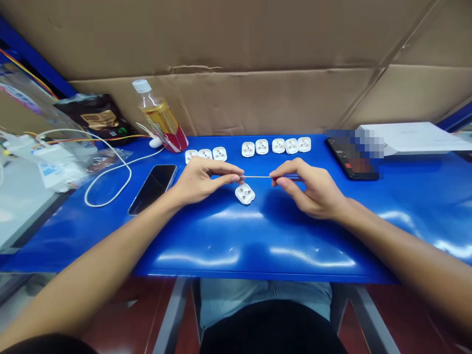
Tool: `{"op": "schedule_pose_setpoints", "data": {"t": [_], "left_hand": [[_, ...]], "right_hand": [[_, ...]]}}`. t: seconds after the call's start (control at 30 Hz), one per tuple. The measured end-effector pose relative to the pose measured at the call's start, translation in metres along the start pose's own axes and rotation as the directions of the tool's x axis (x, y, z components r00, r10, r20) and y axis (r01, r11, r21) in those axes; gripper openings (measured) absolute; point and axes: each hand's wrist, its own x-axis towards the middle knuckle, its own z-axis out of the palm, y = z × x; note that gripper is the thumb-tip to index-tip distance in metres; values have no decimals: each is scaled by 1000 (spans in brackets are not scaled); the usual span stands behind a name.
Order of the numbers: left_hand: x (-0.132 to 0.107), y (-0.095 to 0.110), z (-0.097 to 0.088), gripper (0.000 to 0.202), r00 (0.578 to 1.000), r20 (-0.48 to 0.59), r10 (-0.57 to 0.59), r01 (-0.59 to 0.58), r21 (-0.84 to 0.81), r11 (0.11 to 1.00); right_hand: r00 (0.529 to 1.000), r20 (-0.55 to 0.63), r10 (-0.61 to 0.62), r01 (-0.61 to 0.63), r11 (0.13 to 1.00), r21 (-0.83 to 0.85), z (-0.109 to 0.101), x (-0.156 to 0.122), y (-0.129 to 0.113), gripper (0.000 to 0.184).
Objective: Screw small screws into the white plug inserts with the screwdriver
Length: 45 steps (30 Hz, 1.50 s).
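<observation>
Crosswise, a thin screwdriver [262, 177] lies level between the two hands just above the worktop [236, 246], its long axis running left to right, almost parallel to the front edge. The bare metal shaft points left and the reddish handle sits at the right. The right hand's [313, 191] grip is pinched on the handle between thumb and fingers; the left hand's [199, 181] grip is closed on the far end of the shaft, hiding the tip. Just below the left fingertips lies a white piece [245, 194] with metal contacts facing up; whether they touch it cannot be told.

As for writing, the bottle [162, 120] has a red label and the black packet [101, 118] a pale printed patch, both too blurred to read. The right-hand phone [342, 160] shows small pale characters, partly covered by a pixelated patch that also reaches the white box [416, 137].

Counted, the white pieces come to nine: one in front, three in a back group [220, 154] partly behind the left hand, then two [261, 146] and three [291, 145] farther right. There are two phones, the other [155, 187] lying left of the left hand, one bottle, one box and a looped white cable [129, 172].
</observation>
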Motion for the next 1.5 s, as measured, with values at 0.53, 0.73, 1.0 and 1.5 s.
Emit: {"op": "schedule_pose_setpoints", "data": {"t": [0.53,0.73,1.0,1.5], "left_hand": [[-3,-2,3,29,997,81,6,2,-101,995],[1,-7,-5,56,972,233,13,-21,30,999],[0,-12,-6,57,933,358,-28,-29,154,988],[2,-9,-1,16,987,145,74,-78,22,997]], "right_hand": [[991,-129,35,-41,998,-41,5,-2,-6,10],[989,-135,-65,48,990,-131,1,-1,-9,10],[991,-44,-123,112,973,-203,-1,0,-13,11],[981,-141,-135,108,976,-187,1,-1,-11,11]]}}
